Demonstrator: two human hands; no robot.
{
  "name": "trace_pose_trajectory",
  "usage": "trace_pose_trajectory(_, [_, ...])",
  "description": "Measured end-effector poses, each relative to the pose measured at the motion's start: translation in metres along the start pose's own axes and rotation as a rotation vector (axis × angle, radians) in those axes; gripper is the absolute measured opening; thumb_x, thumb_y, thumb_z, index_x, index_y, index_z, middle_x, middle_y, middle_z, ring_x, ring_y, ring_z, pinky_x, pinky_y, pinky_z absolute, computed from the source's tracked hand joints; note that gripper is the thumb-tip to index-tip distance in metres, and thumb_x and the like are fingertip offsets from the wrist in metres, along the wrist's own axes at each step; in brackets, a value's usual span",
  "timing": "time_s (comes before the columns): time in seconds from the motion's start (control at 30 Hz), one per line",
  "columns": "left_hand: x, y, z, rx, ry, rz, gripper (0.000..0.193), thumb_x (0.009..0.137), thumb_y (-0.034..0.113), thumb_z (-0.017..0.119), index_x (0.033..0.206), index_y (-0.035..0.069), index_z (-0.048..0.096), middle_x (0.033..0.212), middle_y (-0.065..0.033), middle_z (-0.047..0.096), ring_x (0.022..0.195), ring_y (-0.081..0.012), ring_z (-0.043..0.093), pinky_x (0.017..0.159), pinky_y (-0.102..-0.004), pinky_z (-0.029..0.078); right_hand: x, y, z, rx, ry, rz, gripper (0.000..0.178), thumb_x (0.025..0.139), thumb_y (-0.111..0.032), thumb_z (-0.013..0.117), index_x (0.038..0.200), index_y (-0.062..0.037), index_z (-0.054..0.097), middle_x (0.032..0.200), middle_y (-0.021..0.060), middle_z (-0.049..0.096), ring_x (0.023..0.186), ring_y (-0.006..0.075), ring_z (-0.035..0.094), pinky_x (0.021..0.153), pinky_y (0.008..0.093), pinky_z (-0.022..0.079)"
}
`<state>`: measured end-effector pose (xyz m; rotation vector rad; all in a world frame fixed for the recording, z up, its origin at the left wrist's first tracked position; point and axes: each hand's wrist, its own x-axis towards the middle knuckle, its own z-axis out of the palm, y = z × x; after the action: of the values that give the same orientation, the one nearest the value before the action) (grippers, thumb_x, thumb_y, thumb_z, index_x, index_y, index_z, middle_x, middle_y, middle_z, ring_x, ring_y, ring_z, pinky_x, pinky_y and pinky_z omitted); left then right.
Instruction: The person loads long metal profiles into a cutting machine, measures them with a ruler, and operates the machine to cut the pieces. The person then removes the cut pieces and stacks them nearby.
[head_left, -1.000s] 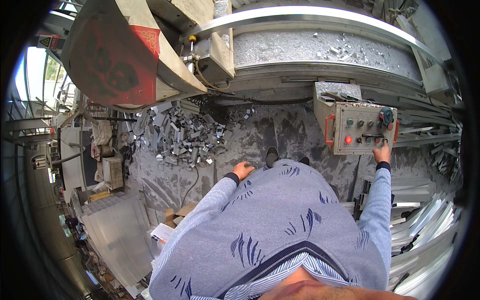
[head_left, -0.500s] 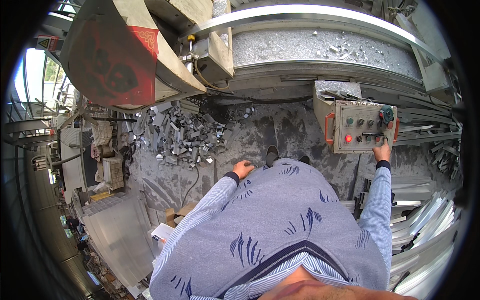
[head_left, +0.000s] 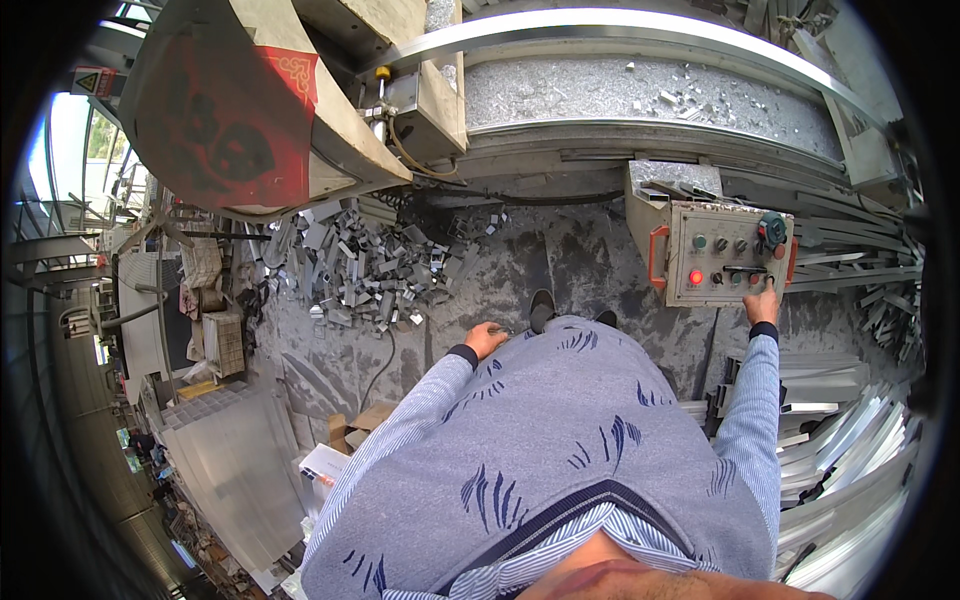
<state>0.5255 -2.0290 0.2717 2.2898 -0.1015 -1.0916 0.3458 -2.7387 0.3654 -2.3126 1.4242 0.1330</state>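
My right hand (head_left: 762, 303) is at the lower right of a beige control box (head_left: 730, 230). One finger stretches up to a button in the bottom row, and the hand grips nothing. A red light (head_left: 695, 277) glows at the lower left of the panel; a larger green-and-red knob (head_left: 772, 230) sits above my hand. On the other side, my left hand (head_left: 486, 340) hangs beside my grey vest, with its fingers curled together. What it holds, if anything, is too small to make out.
Metal offcuts (head_left: 370, 265) lie heaped on the floor ahead to the left, below a big machine hood (head_left: 230, 110). A long metal profile (head_left: 620, 20) spans the machine bed. Metal lengths (head_left: 850, 440) are stacked at the right. A cardboard box (head_left: 362, 428) stands at the left.
The finger of my right hand stays at the panel's lower right, shifted very slightly left. My left hand keeps its place beside the vest.
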Motion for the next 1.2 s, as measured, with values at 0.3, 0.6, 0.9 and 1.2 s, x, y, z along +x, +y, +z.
trace_pose_trajectory(0.3, [-0.002,0.002,-0.001,0.025,-0.013,-0.024,0.058,0.092,0.038,0.080,0.134,-0.001,0.071,0.124,-0.0198,0.078,0.116,-0.0287,0.076,0.102,-0.0380,0.058,-0.004,-0.006,-0.004,-0.012,-0.018,0.008,0.094,0.072,-0.013,0.071,0.161,0.0038,0.042,0.133,0.0343,0.068,0.125,0.0474,0.066,0.108,0.0468,0.052])
trace_pose_trajectory(0.6, [-0.003,0.003,-0.003,0.015,-0.016,-0.030,0.060,0.093,0.038,0.080,0.136,-0.002,0.070,0.125,-0.0201,0.078,0.117,-0.0296,0.075,0.103,-0.0381,0.058,-0.004,-0.005,-0.002,-0.012,0.015,-0.004,0.097,0.072,-0.013,0.071,0.162,0.0042,0.039,0.132,0.0355,0.068,0.125,0.0474,0.066,0.108,0.0464,0.052])
trace_pose_trajectory(0.9, [0.004,-0.007,0.002,0.029,-0.003,-0.021,0.058,0.092,0.039,0.080,0.135,0.000,0.071,0.125,-0.0203,0.077,0.118,-0.0308,0.075,0.104,-0.0391,0.057,-0.001,-0.003,0.000,-0.027,0.007,-0.008,0.097,0.072,-0.013,0.071,0.163,0.0034,0.039,0.133,0.0350,0.068,0.125,0.0476,0.066,0.108,0.0472,0.052])
trace_pose_trajectory(1.2, [0.002,-0.003,0.002,0.010,0.001,-0.027,0.057,0.091,0.038,0.082,0.133,0.000,0.072,0.124,-0.0206,0.078,0.117,-0.0307,0.075,0.103,-0.0393,0.058,0.000,-0.002,0.000,-0.024,0.001,-0.010,0.097,0.073,-0.014,0.070,0.163,0.0036,0.039,0.130,0.0354,0.069,0.123,0.0481,0.067,0.106,0.0479,0.053])
